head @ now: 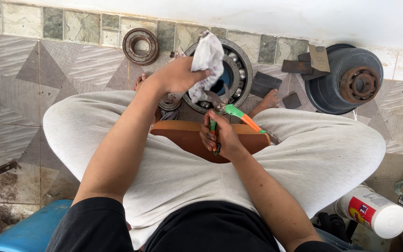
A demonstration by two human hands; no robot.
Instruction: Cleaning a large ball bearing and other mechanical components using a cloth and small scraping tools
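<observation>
My left hand [178,74] is bunched tight on a white rag [206,60] at upper centre, and my right hand [220,137] is clamped on the green-and-orange pliers [232,114] mid-frame, nose pointing up toward the rag. I judge the wipe goes best with the pliers braced steady over the brown block [187,137] while the rag works the nose. Room is tight: the large bearing [241,70] sits just beyond, knees either side, so I'd keep strokes short.

The left hand [178,74] is raised far, fingers pinched shut; the right hand [222,137] sits nearer, fist closed.
</observation>
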